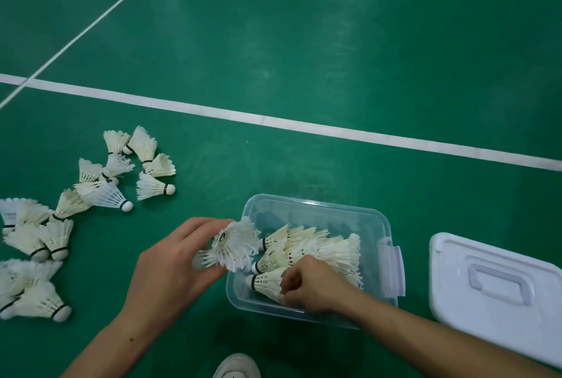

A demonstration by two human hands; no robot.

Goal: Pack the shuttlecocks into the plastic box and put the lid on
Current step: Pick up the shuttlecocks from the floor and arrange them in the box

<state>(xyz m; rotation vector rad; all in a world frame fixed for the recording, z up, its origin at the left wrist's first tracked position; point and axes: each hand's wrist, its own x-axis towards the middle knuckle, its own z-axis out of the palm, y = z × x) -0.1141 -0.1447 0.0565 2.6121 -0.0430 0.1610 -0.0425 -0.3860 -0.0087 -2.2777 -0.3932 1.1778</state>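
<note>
White shoe [236, 366] nearest; round green label, unreadable, on left hand's [170, 268] shuttlecocks [234, 245].

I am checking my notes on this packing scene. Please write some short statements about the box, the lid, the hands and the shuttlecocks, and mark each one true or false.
1. The lid is on the plastic box. False: it lies on the floor to the right of it.
2. The left hand holds shuttlecocks. True.
3. The right hand is inside the box. True.
4. The box is empty. False: packed shuttlecocks lie inside.
5. Loose shuttlecocks lie on the floor to the left. True.
</note>
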